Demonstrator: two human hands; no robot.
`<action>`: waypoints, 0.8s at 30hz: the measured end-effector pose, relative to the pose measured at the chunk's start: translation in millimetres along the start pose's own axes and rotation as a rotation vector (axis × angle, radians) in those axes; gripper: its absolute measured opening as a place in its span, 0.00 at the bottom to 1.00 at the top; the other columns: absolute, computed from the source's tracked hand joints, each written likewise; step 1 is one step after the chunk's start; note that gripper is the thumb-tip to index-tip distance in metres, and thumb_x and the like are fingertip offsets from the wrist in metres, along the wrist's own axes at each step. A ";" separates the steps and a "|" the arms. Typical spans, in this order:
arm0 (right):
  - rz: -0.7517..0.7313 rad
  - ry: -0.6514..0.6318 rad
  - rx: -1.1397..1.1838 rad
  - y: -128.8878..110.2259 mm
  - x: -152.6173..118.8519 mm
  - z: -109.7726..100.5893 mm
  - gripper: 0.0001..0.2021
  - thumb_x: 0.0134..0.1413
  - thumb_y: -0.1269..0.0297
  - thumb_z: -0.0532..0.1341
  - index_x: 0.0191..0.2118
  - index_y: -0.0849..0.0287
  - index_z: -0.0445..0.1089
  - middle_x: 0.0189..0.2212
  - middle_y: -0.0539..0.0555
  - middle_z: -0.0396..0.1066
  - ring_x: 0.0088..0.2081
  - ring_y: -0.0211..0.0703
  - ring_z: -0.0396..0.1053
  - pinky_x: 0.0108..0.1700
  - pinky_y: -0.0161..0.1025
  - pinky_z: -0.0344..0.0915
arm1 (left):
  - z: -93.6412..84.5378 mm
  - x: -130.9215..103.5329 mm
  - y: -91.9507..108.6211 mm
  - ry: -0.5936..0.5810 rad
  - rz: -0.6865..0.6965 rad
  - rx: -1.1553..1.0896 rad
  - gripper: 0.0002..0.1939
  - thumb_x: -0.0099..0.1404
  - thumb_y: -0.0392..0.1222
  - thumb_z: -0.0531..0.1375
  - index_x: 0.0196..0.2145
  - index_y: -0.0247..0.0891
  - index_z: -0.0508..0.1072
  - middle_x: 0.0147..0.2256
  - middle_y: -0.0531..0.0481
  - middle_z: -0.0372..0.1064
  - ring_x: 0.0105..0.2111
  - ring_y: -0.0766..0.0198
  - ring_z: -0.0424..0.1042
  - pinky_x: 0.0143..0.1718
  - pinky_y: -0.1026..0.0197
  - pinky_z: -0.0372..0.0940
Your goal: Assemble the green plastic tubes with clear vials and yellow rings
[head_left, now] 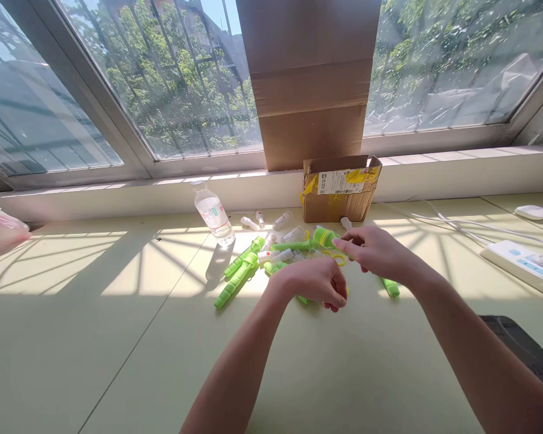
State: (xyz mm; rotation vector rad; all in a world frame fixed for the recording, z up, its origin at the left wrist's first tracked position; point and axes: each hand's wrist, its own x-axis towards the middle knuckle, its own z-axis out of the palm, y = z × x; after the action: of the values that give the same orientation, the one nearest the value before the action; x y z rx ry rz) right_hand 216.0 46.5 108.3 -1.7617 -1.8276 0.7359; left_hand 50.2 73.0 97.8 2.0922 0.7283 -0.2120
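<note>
While poised in front of the cardboard box (pixel 344 205), left hand (pixel 314 282): bends palm-down over the scattered parts, with fingers curled well in; cannot tell of any hold, the fingertips being hidden.
Right hand (pixel 373 250): extends just in front of the box, toward its right; brings thumb and forefinger close together at the end of the yellow-banded green tube (pixel 326 237); cannot tell a firm pinch from a touch.
Yellow-banded green tube: lies before the box, ribbed, among the loose parts.
Ribbed green sticks (pixel 238 280): lie side by side, left of the box and nearer the viewer.
Green piece (pixel 391 287): shows beyond the right forearm, in front and to the right of the box.
Clear plastic cups (pixel 283 220): lie left of the box, some tipped over.
Small white tubes (pixel 249 223): lie scattered to the left of the box.
Yellow ring (pixel 338 259): rests in front of the box, between the hands.
Water bottle (pixel 215 214): stands left of the box, labelled and capped.
Power strip (pixel 520 264): lies well to the right of the box, with a white plug inserted.
Cardboard sheet (pixel 312 78): rises behind the box, before the window.
</note>
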 end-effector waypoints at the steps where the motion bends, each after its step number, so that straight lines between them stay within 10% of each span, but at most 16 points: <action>1: 0.003 -0.002 -0.003 0.1 0.1 0.1 0.19 0.51 0.45 0.55 0.27 0.58 0.68 0.17 0.48 0.61 0.19 0.36 0.59 0.22 0.35 0.50 | -0.7 0.0 -0.8 -0.007 0.008 -0.024 0.06 0.52 0.38 0.59 0.27 0.36 0.75 0.27 0.52 0.74 0.28 0.67 0.71 0.25 0.69 0.61; 24: -0.018 -0.010 -0.005 0.9 0.4 1.5 0.18 0.51 0.46 0.55 0.27 0.58 0.68 0.17 0.48 0.61 0.18 0.35 0.57 0.22 0.35 0.49 | -2.4 -4.3 5.2 0.018 -0.034 -0.079 0.03 0.49 0.37 0.59 0.23 0.36 0.73 0.25 0.52 0.72 0.26 0.68 0.69 0.23 0.68 0.60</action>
State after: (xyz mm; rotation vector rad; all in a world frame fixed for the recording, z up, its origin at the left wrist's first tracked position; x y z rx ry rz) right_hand 215.6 46.9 106.6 -1.7449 -1.8507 0.7349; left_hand 49.4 70.8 104.6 2.0105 0.7711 -0.1803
